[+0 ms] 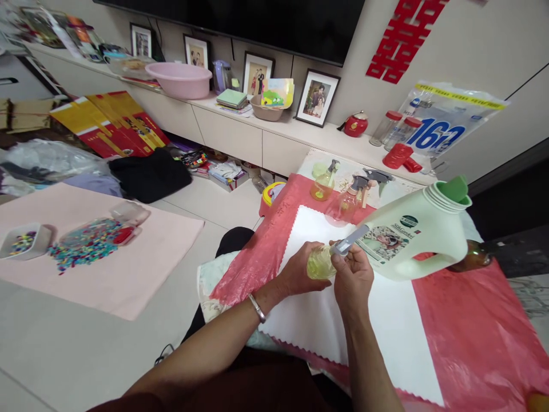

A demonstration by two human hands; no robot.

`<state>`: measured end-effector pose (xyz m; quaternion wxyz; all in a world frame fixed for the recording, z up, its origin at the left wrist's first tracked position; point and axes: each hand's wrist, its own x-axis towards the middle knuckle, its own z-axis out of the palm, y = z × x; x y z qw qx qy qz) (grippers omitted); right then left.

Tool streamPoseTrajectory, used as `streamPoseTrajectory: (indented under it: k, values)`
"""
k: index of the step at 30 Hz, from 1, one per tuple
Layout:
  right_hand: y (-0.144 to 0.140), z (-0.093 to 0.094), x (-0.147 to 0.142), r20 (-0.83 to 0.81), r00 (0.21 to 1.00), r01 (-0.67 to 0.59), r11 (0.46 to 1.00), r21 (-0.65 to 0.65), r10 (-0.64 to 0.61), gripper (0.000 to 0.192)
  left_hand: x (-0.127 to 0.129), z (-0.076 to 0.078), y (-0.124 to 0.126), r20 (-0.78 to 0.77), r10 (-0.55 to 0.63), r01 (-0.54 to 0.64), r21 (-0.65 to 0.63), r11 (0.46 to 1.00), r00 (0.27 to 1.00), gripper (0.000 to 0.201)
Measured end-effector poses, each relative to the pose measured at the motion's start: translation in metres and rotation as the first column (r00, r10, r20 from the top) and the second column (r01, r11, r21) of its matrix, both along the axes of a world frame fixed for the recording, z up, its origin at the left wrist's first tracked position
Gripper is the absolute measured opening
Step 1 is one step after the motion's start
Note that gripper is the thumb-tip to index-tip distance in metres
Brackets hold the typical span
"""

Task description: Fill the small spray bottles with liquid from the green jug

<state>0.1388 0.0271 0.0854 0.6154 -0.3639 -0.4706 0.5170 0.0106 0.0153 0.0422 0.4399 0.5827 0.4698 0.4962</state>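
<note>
Two hands meet over a white cloth (386,326) with pinked edges, spread on a glossy red plastic sheet (472,332). The left hand (300,274) curls around a small, clear, rounded bottle (319,263) of yellowish liquid, which sits between its fingers and thumb. The right hand (354,277) pinches the bottle's grey sprayer head (349,241). A smooth pale-green jug (416,234) lies tipped just behind
</note>
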Motion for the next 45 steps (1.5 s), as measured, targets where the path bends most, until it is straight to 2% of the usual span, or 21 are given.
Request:
streamPoseTrajectory:
  k: [3,6,9,15,18,25,29,33,41,45]
  values:
    - [-0.002,-0.003,-0.001,0.038,0.999,0.018,1.000,0.005,-0.018,0.041,0.001,0.003,0.000,0.006,0.017,-0.017,-0.006,1.000,1.000,0.085]
    - [-0.003,-0.003,0.002,0.070,0.996,-0.052,0.998,-0.022,0.054,0.043,0.001,0.004,0.000,0.007,0.012,-0.012,-0.011,1.000,1.000,0.084]
    - [-0.003,-0.002,0.003,0.021,0.996,-0.087,0.994,-0.070,0.088,0.047,0.000,0.004,0.000,-0.007,0.016,-0.016,-0.004,1.000,1.000,0.084]
    - [-0.005,0.000,-0.008,0.009,0.997,0.073,0.995,-0.070,-0.072,0.043,0.001,0.005,0.001,0.022,0.014,-0.014,0.000,1.000,1.000,0.084]
    - [-0.007,0.002,-0.011,0.029,0.994,0.103,0.993,-0.064,-0.102,0.042,0.002,0.006,0.001,0.024,0.028,-0.028,0.015,0.999,0.999,0.084]
    - [-0.006,-0.004,-0.001,0.042,0.999,0.010,0.998,-0.068,-0.007,0.044,0.002,0.008,-0.001,0.009,0.025,-0.025,-0.018,1.000,1.000,0.083]
    - [-0.002,-0.010,-0.002,0.005,0.999,0.037,0.997,-0.069,-0.037,0.039,0.000,0.007,-0.001,0.030,0.013,-0.013,-0.006,1.000,0.999,0.082]
    - [0.000,-0.009,-0.004,-0.022,0.998,0.061,0.997,-0.052,-0.062,0.046,-0.002,0.004,-0.001,0.032,-0.004,0.004,-0.005,1.000,0.999,0.084]
    - [0.008,-0.007,0.006,0.073,0.997,0.006,0.997,-0.081,0.000,0.038,-0.001,-0.002,0.001,0.053,-0.024,0.023,0.019,1.000,0.998,0.085]
    - [0.009,-0.003,0.010,0.090,0.994,-0.055,0.995,-0.084,0.063,0.043,0.000,-0.004,0.002,0.072,-0.026,0.025,0.008,1.000,0.997,0.085]
